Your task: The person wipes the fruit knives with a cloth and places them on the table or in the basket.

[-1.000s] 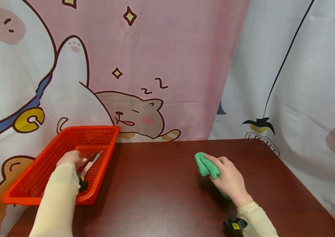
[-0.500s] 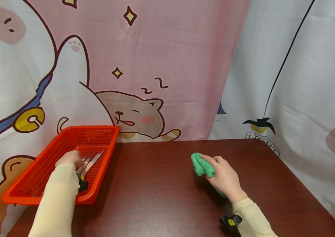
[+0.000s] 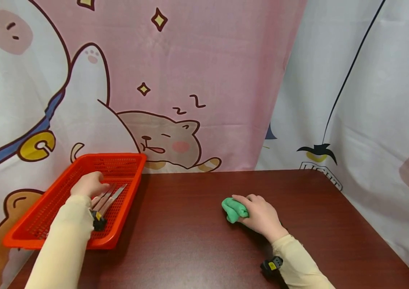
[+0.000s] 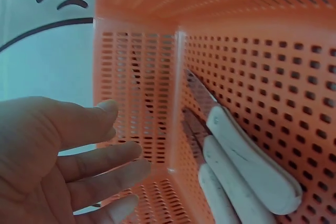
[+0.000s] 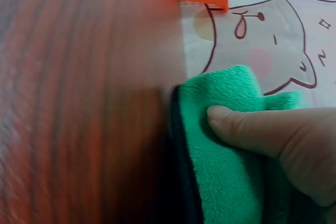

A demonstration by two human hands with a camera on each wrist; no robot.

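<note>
In the head view my left hand (image 3: 88, 184) is over an orange plastic basket (image 3: 27, 244). The left wrist view shows its fingers (image 4: 107, 177) spread and holding nothing. Beside it, along the basket's right side, lie several white-handled utensils. One is a knife (image 4: 252, 161) with a pointed blade; another looks like a fork (image 4: 231, 177). A further white handle (image 4: 216, 198) is partly cut off by the frame. My right hand (image 3: 262, 216) grips a folded green cloth (image 3: 234, 210) low over the brown table, the thumb (image 5: 236, 124) pressing on it. The cloth's edge is dark.
The brown tabletop (image 3: 175, 241) extends between the basket and my right hand. Behind it hangs a pink and white printed curtain (image 3: 211, 60). Black wrist cameras (image 3: 271, 265) are strapped at both cuffs.
My left hand has risen and shifted slightly away from me, uncovering more of the utensils. My right hand has carried the green cloth leftward and a little nearer to me.
</note>
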